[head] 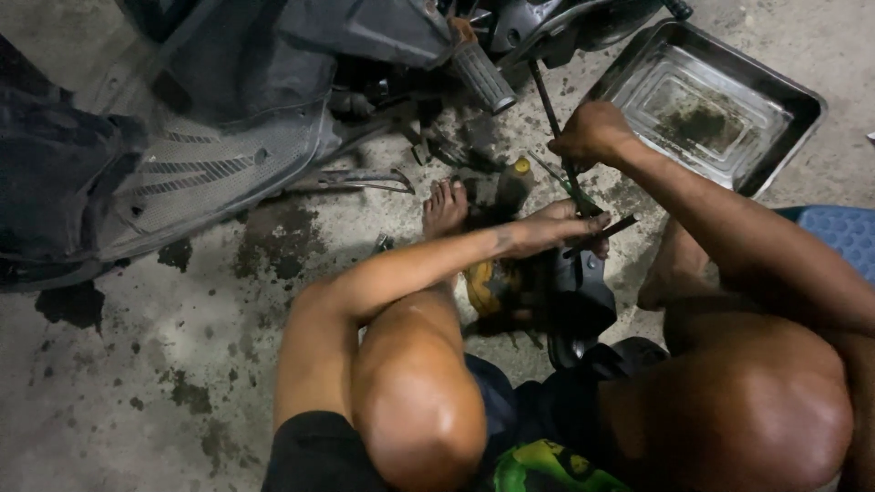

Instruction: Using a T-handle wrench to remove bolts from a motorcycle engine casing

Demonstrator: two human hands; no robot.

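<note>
I squat on a stained concrete floor (182,346) beside a scooter (228,118) lying on its side. My right hand (592,134) is closed around the upper end of a long thin tool shaft (547,105) that runs down toward a dark plastic part (583,296) between my feet. My left hand (561,225) reaches across my knee and grips the lower end of the tool, just above that dark part. What the tool's tip touches is hidden by my fingers.
A shallow metal tray (706,105) with oily residue sits at the upper right. A blue stool edge (843,232) is at the far right. The scooter's handlebar grip (483,77) points toward me. Small tools and a yellow-capped bottle (515,182) lie near my left foot (445,208).
</note>
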